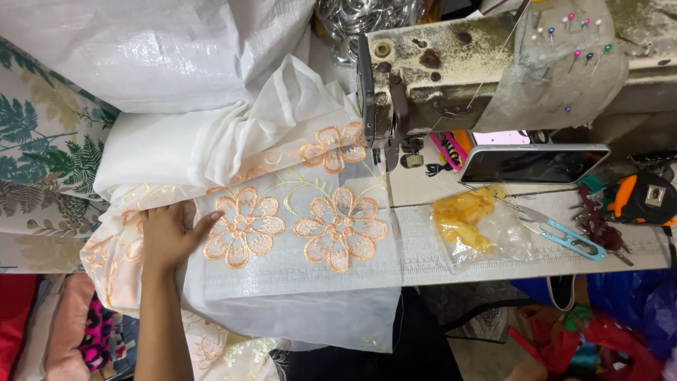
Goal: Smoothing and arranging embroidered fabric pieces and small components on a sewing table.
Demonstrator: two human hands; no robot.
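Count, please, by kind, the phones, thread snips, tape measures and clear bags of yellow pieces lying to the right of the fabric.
Phone: 1
Thread snips: 1
Tape measure: 1
Clear bag of yellow pieces: 1
Total: 4

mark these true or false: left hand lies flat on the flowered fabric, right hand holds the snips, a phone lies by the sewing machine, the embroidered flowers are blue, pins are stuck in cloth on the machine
1. The left hand lies flat on the white embroidered fabric: true.
2. The right hand holds the thread snips: false; the snips lie alone on the table, and no right hand is in view.
3. A phone lies beside the sewing machine: true.
4. The embroidered flowers are blue: false; they are peach-orange.
5. Pins are stuck in cloth on the machine: true.
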